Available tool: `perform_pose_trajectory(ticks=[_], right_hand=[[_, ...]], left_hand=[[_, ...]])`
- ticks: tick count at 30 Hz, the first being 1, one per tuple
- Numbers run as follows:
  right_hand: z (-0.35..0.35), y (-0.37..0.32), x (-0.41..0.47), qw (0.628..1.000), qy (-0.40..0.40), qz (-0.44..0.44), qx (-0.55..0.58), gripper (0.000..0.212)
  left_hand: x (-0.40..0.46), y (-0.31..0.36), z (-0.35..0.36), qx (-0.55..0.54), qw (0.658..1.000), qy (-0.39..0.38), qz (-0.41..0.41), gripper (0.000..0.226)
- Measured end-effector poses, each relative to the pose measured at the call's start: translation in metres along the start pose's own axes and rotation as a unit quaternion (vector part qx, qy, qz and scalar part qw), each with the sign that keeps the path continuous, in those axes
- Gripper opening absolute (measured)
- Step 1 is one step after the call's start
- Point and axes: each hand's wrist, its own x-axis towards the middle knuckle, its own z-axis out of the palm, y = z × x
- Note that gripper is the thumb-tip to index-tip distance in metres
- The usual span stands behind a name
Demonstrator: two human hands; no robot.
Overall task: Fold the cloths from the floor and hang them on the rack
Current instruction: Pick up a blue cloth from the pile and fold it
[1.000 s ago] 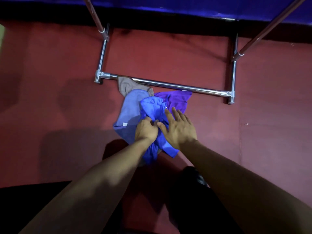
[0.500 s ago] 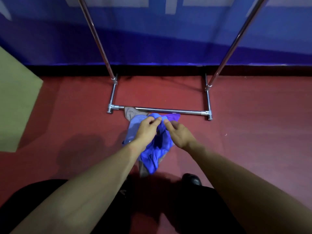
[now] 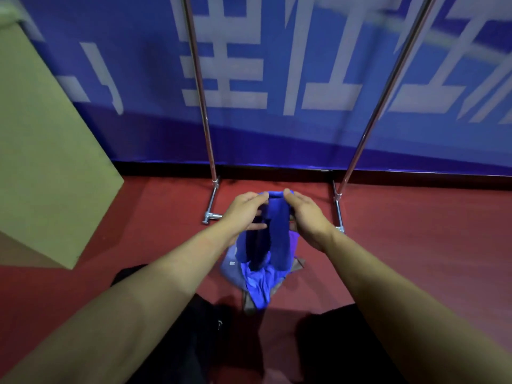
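A bright blue cloth [image 3: 277, 236] hangs in the air between my two hands, its lower end trailing down over the pile. My left hand [image 3: 243, 210] pinches its top edge on the left, and my right hand [image 3: 307, 213] pinches it on the right. Under it on the red floor lie a pale blue cloth [image 3: 231, 268] and a brown cloth [image 3: 299, 263], mostly covered. The metal rack [image 3: 206, 128] stands just beyond, its two uprights rising out of view and its base bar behind my hands.
A blue banner wall [image 3: 277, 79] with white characters closes off the back. A green board [image 3: 44, 148] leans at the left. My dark trouser legs [image 3: 194, 342] and a shoe fill the bottom of the view.
Both hands have lifted the bright blue cloth off the pile and raised it. My view has tilted up, bringing the rack uprights and the banner into sight.
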Motion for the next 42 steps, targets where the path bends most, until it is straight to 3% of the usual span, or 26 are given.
perform_pose_trajectory(ticks=[3,5,9,12,16,22,25,30,33,38,42], right_hand=[[0.000,-0.010,-0.002,0.997,0.021,0.001,0.077,0.048],[-0.001,-0.010,-0.001,0.993,0.028,0.002,0.116,0.041],[-0.006,-0.004,0.000,0.999,0.029,-0.033,-0.014,0.020],[-0.011,-0.004,0.006,0.997,0.039,-0.052,-0.030,0.023],[-0.021,-0.018,0.006,0.997,0.034,-0.072,0.007,0.023],[-0.032,-0.035,-0.010,0.994,-0.060,-0.065,0.057,0.023],[-0.031,-0.035,-0.015,0.993,-0.084,-0.037,0.068,0.028],[-0.027,-0.032,-0.024,0.986,-0.131,-0.002,0.105,0.027],[-0.029,-0.031,-0.026,0.988,-0.116,0.007,0.103,0.025],[-0.035,-0.025,-0.027,0.991,-0.103,0.022,0.078,0.038],[-0.037,-0.020,-0.032,0.975,-0.152,0.124,0.102,0.063]], left_hand=[[-0.005,0.013,-0.006,0.052,0.998,-0.017,0.009,0.021],[-0.004,0.009,-0.013,0.086,0.996,-0.021,0.006,0.019],[0.001,-0.008,-0.023,0.148,0.988,-0.036,0.035,0.009],[0.010,-0.011,-0.018,0.186,0.979,-0.046,0.063,0.013],[0.009,-0.003,-0.013,0.127,0.985,-0.054,0.103,0.030],[0.000,0.001,-0.015,0.001,0.982,-0.174,0.074,0.066],[-0.007,0.003,-0.016,-0.048,0.972,-0.227,0.029,0.058],[-0.025,0.013,-0.016,-0.078,0.965,-0.243,-0.061,0.043],[-0.037,0.018,-0.017,-0.074,0.952,-0.282,-0.095,0.010],[-0.042,0.017,-0.019,-0.065,0.953,-0.289,-0.057,0.042],[-0.038,0.019,-0.024,-0.111,0.969,-0.221,-0.018,0.036]])
